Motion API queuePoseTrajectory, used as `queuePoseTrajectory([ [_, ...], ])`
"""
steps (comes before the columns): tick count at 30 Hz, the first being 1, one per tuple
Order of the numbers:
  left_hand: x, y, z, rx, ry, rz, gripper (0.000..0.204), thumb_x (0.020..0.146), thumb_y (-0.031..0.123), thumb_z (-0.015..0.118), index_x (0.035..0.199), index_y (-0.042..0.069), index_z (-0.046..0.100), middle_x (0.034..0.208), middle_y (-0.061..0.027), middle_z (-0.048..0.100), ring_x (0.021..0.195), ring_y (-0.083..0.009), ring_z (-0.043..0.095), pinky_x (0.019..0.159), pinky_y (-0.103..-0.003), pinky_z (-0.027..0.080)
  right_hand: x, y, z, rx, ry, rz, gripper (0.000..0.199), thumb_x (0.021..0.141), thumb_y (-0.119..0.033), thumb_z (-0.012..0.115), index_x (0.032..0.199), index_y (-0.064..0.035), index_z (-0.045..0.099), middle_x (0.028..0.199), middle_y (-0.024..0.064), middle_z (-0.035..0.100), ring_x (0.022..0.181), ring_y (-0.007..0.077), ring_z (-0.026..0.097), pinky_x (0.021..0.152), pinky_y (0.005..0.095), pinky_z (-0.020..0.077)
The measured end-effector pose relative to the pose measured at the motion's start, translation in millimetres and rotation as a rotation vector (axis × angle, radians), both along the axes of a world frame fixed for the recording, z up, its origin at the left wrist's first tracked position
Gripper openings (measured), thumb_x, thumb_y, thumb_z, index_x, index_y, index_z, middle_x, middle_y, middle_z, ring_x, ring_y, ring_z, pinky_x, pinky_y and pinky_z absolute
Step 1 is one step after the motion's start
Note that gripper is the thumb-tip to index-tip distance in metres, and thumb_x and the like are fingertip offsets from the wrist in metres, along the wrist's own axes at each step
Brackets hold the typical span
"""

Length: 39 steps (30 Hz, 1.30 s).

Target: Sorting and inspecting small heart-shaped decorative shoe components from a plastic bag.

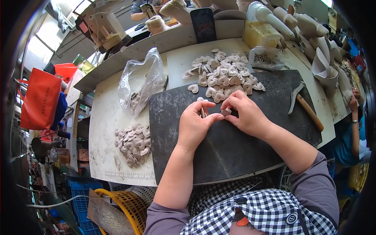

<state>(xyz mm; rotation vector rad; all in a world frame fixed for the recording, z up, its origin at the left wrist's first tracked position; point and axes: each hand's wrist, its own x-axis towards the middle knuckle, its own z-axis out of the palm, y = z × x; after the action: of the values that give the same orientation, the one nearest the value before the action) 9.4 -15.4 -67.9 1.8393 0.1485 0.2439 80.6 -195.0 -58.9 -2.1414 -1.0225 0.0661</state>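
Both my hands meet over the dark work mat (184, 164). My left hand (192, 124) is closed on small pale heart-shaped pieces (202, 112), mostly hidden by its fingers. My right hand (247, 115) pinches another pale heart-shaped piece (226, 112) close to the left thumb tip. Just beyond the hands spreads a large pile of pale padded hearts (222, 74), with one stray heart (193, 88) at its near left. A second heap of hearts (135, 145) lies on the white board left of the mat.
A clear plastic bag (143, 82) with hearts stands at the left. To the right lies a hammer (303, 103); behind it sits a bag of small metal bits (266, 58). A phone (203, 25) leans on the back rail beside a glue tub (262, 33). Another person's hand (353, 102) shows far right.
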Motion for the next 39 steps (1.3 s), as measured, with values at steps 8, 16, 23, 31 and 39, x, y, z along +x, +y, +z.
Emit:
queuePoseTrajectory([
  [8,-2.0,-0.2,2.2,0.221,-0.037,-0.074,0.033,0.066,0.017,0.085,0.091,0.004,0.067,0.074,-0.0003,0.056,0.068,-0.0086,0.050,0.061,-0.026,0.043,-6.0,3.0,5.2,0.255,0.149,0.086,0.041,0.073,0.006,0.069,0.110,-0.0063,0.058,0.101,0.0082,0.053,0.086,0.0148,0.061,0.073,0.0285,0.0520],
  [16,1.4,14.6,8.2,-0.829,-0.075,0.173,0.014,0.087,0.013,0.069,0.085,0.009,0.056,0.100,-0.0090,0.065,0.078,-0.0156,0.066,0.047,-0.018,0.046,32.2,23.6,-6.3,0.032,-0.419,-0.097,0.029,0.076,-0.014,0.071,0.101,-0.0035,0.061,0.104,0.0104,0.059,0.103,0.0294,0.055,0.089,0.0388,0.0453],
  [23,-2.6,27.1,4.2,-1.038,-0.150,0.125,0.020,0.085,0.007,0.069,0.099,0.011,0.054,0.109,-0.0114,0.061,0.084,-0.0200,0.065,0.048,-0.019,0.047,24.7,3.2,3.3,-0.082,-0.247,-0.022,0.023,0.074,-0.009,0.074,0.093,-0.0035,0.061,0.084,0.0060,0.062,0.083,0.0216,0.061,0.074,0.0341,0.0487],
  [31,-1.0,0.3,10.6,-0.658,0.108,-0.096,0.034,0.072,0.007,0.082,0.102,0.004,0.065,0.078,0.0004,0.061,0.061,-0.0059,0.054,0.050,-0.019,0.041,7.2,-5.9,8.1,0.399,0.563,-0.045,0.023,0.074,-0.005,0.075,0.092,-0.0023,0.062,0.078,0.0074,0.063,0.071,0.0143,0.062,0.067,0.0264,0.0508],
  [39,-4.0,13.4,13.8,-0.795,-0.028,0.010,0.017,0.079,0.009,0.076,0.085,0.009,0.060,0.090,-0.0091,0.064,0.064,-0.0085,0.058,0.045,-0.017,0.036,21.4,-26.6,15.4,-0.137,-0.256,-0.176,0.036,0.072,-0.028,0.078,0.095,-0.0060,0.062,0.092,0.0083,0.060,0.087,0.0272,0.060,0.078,0.0365,0.0492],
])
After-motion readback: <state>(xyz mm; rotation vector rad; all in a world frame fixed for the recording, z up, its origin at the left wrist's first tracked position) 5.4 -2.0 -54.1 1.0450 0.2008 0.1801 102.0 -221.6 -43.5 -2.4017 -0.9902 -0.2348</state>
